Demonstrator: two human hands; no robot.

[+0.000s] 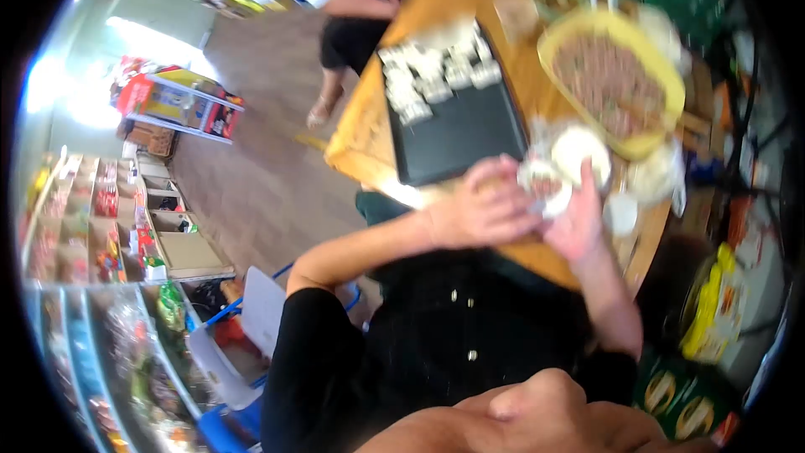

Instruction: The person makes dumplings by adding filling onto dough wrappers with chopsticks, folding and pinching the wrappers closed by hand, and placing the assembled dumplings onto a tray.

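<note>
In the head view, over the near edge of the table [356,138], the left hand [493,208] curls, its grip unclear; the right hand [579,222] is partly open, thumb raised, seemingly cradling a filled wrapper [547,187]. Judging by this, shaping is underway; closing the wrapper calls for both hands' fingertips at its rim.

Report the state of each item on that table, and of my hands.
Tray: partly filled, near end bare.
White pieces: grouped at its far end.
Yellow basin: holding pinkish mixture.
Wrapper: open, filling showing.
Left hand: fingers bent.
Right hand: thumb raised, grip unclear.
</note>
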